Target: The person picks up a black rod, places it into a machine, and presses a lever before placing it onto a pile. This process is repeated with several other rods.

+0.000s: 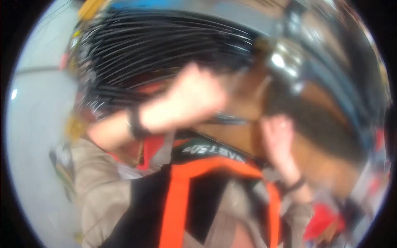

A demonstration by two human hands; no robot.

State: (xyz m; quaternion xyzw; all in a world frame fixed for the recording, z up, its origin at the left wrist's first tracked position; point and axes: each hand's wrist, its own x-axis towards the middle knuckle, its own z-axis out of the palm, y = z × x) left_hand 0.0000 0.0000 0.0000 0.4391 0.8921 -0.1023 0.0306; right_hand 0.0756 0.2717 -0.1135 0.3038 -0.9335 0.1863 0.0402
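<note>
Motion blurs much of the view. My left hand [194,93], with a dark band on its wrist, is curled into a fist in front of a stack of long black strips [161,45]. Whatever lies inside its fingers is hidden. Over the brown work surface [322,144] is my right hand [279,134], a dark band on that wrist too. Its fingers are too smeared to read. A thin dark blue-grey object [227,119] lies between the two hands; its kind is unclear.
A shiny metal fitting [285,60] stands beyond my right hand, near a curved dark bar [339,91]. A dark panel with white lettering [211,151] is close to my body. Red items [322,219] show at lower right, pale floor [41,144] at left.
</note>
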